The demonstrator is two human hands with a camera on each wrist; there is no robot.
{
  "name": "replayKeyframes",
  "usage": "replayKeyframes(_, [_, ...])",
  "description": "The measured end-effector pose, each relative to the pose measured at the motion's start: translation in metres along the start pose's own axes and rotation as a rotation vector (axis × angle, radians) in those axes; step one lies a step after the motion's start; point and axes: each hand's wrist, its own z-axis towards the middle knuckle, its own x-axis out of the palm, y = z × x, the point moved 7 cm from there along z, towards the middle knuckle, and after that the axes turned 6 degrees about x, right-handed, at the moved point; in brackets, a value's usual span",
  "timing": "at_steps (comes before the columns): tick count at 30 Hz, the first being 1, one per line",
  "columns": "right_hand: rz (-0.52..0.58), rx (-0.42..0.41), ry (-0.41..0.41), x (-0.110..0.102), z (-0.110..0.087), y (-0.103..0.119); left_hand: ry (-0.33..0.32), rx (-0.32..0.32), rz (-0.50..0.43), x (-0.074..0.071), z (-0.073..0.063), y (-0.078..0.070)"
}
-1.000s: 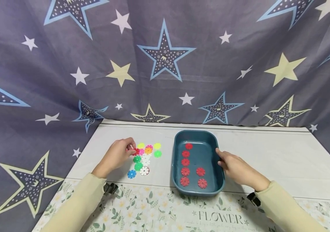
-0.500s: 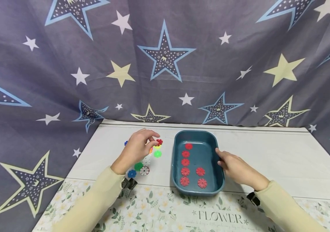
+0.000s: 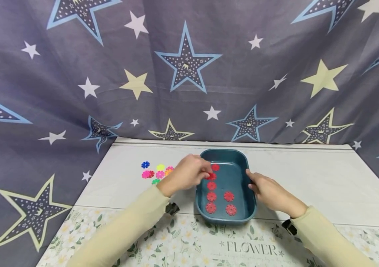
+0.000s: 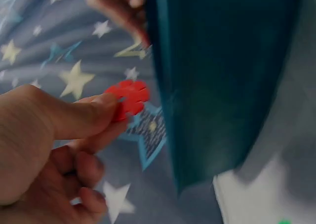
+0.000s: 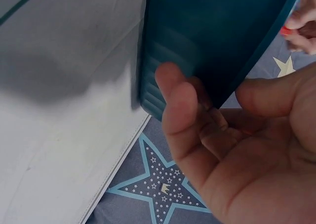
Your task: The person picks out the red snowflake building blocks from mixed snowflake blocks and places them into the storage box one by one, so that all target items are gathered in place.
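Note:
My left hand (image 3: 189,172) is over the left rim of a dark teal plastic tray (image 3: 237,181). Between thumb and fingers it pinches a red notched plastic disc (image 4: 132,98), held outside the tray wall in the left wrist view. Several more red discs (image 3: 210,207) lie flat on the tray floor, in a column along the left side with a shorter one beside it. At the tray's right rim, my right hand (image 3: 269,191) grips the edge, thumb on top and fingers against the outer wall (image 5: 170,51).
Left of the tray are several loose notched discs, among them a dark blue disc (image 3: 145,164), a yellow disc (image 3: 160,167) and a pink disc (image 3: 146,174). My left forearm hides others. A star-patterned curtain (image 3: 116,111) hangs behind the white-and-floral tabletop (image 3: 296,178).
My left hand has carried a red disc rightward from the loose discs to the tray. The right hand has kept its grip on the rim.

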Motion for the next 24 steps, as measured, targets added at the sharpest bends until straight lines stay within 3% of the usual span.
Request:
replayKeyframes(5, [-0.004,0.003,0.001,0.000,-0.001,-0.001,0.198,0.053,0.003,0.041,0.028,-0.011])
replayKeyframes(9, [-0.005,-0.005,0.010,0.000,-0.001,0.000,0.303,0.050,0.035,0.065,0.044,-0.013])
replayKeyframes(12, [0.000,-0.002,0.020,0.001,0.000,0.000,0.372,0.055,0.050,0.076,0.050,-0.014])
replayKeyframes(15, [-0.004,0.002,0.018,0.001,0.000,-0.002,0.421,0.064,0.009,0.074,0.053,-0.017])
replayKeyframes(24, [-0.007,0.022,0.026,0.000,0.000,-0.007,0.470,0.077,-0.084,0.035,0.065,-0.022])
